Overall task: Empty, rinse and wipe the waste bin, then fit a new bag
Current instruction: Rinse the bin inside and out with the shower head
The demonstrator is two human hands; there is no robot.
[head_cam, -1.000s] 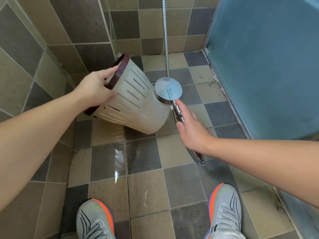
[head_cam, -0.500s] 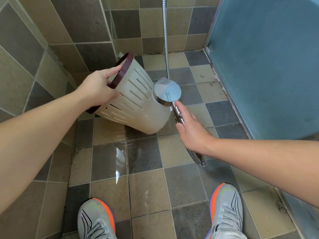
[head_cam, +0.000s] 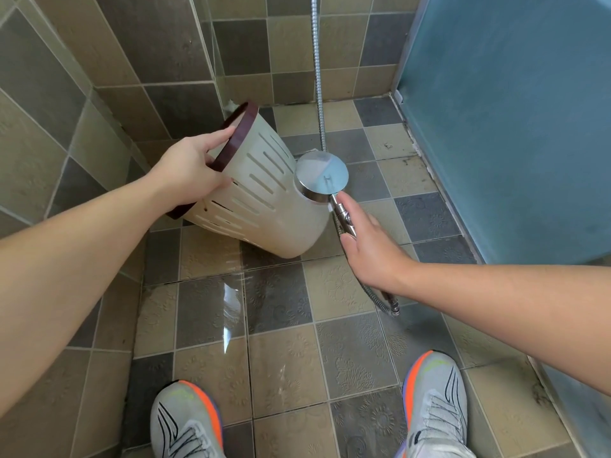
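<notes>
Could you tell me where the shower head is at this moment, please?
In the head view the shower head sits centre frame, held by its handle in the right hand, right against the lower side of the tilted waste bin that the left hand grips.

Wet tiled floor point(head_cam: 211, 312); blue frosted door point(head_cam: 512, 110) — grey-orange shoes point(head_cam: 436, 408).

Both arms extended, left hand point(head_cam: 191, 166) gripping, right hand point(head_cam: 372, 246) curled, holding

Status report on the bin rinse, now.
Left hand grips bin by its dark rim, bin tilted. Right hand holds shower head handle, head against bin's base. Floor wet; nothing in the way.
</notes>
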